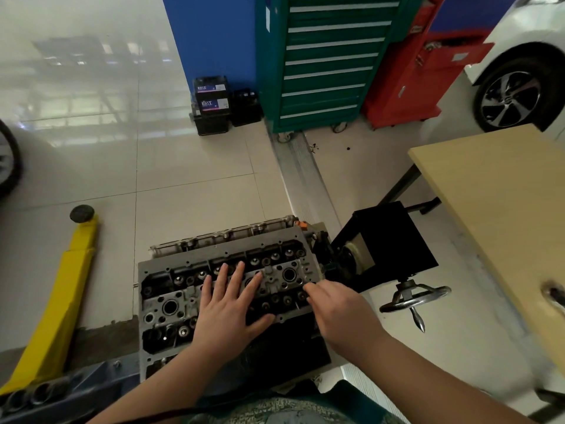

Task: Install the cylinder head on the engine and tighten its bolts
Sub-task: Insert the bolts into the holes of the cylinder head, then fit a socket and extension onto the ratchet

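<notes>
While the cylinder head (220, 270) sits low in the frame, at about six o'clock of the view, the left hand (229, 304) lies flat across its middle, fingers straight and spread, palm pressing down, so that grip is open and holds nothing. Over at three o'clock of the head, the right hand (339, 310) comes in at the near right edge, fingers bent with their tips on the casting; whether that grip pinches a bolt or only touches metal, I cannot tell. The head rests on the engine (232, 237), whose far edge shows at twelve o'clock of it. Just beside, at three o'clock, there's the black stand box (394, 240) with a chrome handwheel (412, 299) below it. A yellow lift arm (58, 289) runs at nine o'clock, a pale desk (501, 203) at two o'clock, and a green drawer cabinet (324, 59) stands far off at twelve, with car batteries (212, 102) to its left.
</notes>
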Demonstrator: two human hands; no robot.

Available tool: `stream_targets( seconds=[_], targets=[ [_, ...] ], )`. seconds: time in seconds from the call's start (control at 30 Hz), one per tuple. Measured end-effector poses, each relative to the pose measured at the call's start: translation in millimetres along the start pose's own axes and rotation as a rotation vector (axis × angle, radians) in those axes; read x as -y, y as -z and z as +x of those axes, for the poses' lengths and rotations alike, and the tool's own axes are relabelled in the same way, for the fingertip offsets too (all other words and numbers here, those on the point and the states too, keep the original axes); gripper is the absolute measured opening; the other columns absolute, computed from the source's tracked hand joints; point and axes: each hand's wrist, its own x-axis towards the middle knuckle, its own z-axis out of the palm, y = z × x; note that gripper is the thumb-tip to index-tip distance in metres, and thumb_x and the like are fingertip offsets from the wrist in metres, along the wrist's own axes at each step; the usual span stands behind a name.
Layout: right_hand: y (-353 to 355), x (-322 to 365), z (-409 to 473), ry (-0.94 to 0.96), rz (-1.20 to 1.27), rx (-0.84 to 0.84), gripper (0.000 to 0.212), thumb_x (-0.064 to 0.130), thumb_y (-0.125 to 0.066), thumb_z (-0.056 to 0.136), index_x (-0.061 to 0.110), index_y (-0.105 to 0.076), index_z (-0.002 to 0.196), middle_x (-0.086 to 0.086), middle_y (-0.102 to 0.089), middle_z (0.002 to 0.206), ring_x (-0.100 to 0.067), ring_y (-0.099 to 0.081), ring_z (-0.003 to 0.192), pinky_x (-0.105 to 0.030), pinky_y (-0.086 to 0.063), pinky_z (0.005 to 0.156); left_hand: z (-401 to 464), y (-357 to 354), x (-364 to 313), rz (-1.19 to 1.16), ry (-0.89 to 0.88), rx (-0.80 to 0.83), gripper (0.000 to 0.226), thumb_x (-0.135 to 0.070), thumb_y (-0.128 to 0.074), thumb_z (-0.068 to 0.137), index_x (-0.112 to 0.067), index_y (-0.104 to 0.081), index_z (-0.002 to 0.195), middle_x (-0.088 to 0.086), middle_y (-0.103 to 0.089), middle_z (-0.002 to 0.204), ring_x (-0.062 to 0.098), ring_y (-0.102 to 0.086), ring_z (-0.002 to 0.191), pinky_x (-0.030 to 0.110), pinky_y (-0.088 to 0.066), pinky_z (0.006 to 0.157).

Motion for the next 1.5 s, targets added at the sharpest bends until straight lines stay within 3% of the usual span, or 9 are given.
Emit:
stream_targets(
  seconds=[0.33,0.47,0.57,0.83,1.0,1.17,1.27,1.4,1.5],
  targets=[
    [7.2,3.9,-2.8,-0.231,0.087,-0.002,0.025,0.014,-0.059,0.101,0.013,-0.068,0.125,0.002,-0.066,0.098,-0.016,-0.06,0.086,-0.021,-0.038,0.072,-0.5,-5.0,3.5,-0.016,-0.004,-0.014,0.091,-0.094,-0.016,0.089,-0.047,-0.004,0.166,-0.001,-0.001,0.176,0.029,0.015,0.162,0.056,0.008,0.128],
    [-1.8,8.5,-4.8,-0.326,0.127,0.033,0.032,0.024,-0.052,0.107,0.02,-0.063,0.137,0.005,-0.065,0.105,-0.014,-0.06,0.093,-0.026,-0.047,0.074,0.6,-6.0,4.1,-0.017,-0.002,-0.006,0.092,-0.095,-0.013,0.087,-0.048,0.0,0.165,-0.001,0.004,0.176,0.029,0.021,0.16,0.055,0.012,0.127],
    [-6.9,5.6,2.8,-0.392,0.09,-0.045,0.035,0.028,-0.06,0.105,0.018,-0.067,0.138,0.004,-0.064,0.089,-0.015,-0.059,0.08,-0.026,-0.04,0.063,1.6,-6.4,4.7,-0.018,-0.002,0.01,0.092,-0.096,-0.007,0.085,-0.05,0.009,0.163,-0.002,0.011,0.176,0.027,0.03,0.157,0.054,0.017,0.126],
    [-38.0,-0.4,8.8,-0.581,0.049,-0.036,0.027,0.051,-0.045,0.098,0.042,-0.06,0.119,0.022,-0.058,0.092,0.0,-0.052,0.083,-0.011,-0.022,0.058,0.1,-8.1,3.0,-0.04,-0.02,-0.024,0.091,-0.092,-0.019,0.09,-0.043,-0.013,0.166,0.004,-0.003,0.176,0.032,0.015,0.161,0.059,0.005,0.128],
    [-49.2,7.8,13.6,-0.574,0.016,0.045,0.026,0.043,-0.045,0.102,0.032,-0.068,0.104,0.016,-0.042,0.089,-0.013,-0.057,0.088,-0.028,-0.032,0.062,5.6,9.5,-11.4,-0.052,-0.006,0.063,0.091,-0.087,-0.016,0.088,-0.04,-0.009,0.166,0.004,0.016,0.175,0.029,0.04,0.152,0.057,0.029,0.12],
    [-36.5,9.3,0.9,-0.552,0.144,0.075,0.031,0.049,-0.04,0.1,0.036,-0.066,0.11,0.019,-0.042,0.094,-0.011,-0.054,0.095,-0.028,-0.039,0.071,19.1,50.5,-66.2,-0.321,-0.209,0.012,0.062,-0.069,-0.03,0.098,-0.037,-0.055,0.145,-0.01,-0.04,0.163,0.021,-0.012,0.16,0.038,0.0,0.128],
    [-27.8,-11.6,-36.0,-0.579,0.314,0.013,0.025,0.051,-0.043,0.099,0.037,-0.062,0.107,0.022,-0.046,0.093,-0.004,-0.052,0.088,-0.026,-0.038,0.07,31.0,71.8,-116.4,-0.455,-0.285,0.038,0.04,-0.059,-0.042,0.099,-0.037,-0.07,0.116,-0.022,-0.065,0.115,0.006,-0.055,0.12,0.027,-0.044,0.109],
    [-22.6,-70.6,-120.2,-0.736,0.382,0.059,0.04,0.053,-0.041,0.088,0.04,-0.063,0.119,0.014,-0.072,0.108,-0.006,-0.063,0.094,-0.025,-0.048,0.079,46.5,78.0,-203.2,-0.635,-0.27,0.25,0.009,-0.041,-0.062,0.099,-0.043,-0.071,0.1,-0.024,-0.068,0.09,-0.005,-0.064,0.086,0.018,-0.053,0.074],
    [-12.2,-140.1,-188.8,-0.924,0.42,0.071,0.038,0.047,-0.05,0.09,0.037,-0.068,0.122,0.012,-0.074,0.113,-0.009,-0.067,0.102,-0.027,-0.051,0.087,61.7,65.2,-276.9,-0.897,-0.058,0.44,0.016,-0.028,-0.069,0.097,-0.038,-0.078,0.088,-0.012,-0.076,0.084,0.004,-0.068,0.071,0.022,-0.054,0.063]
  ],
)
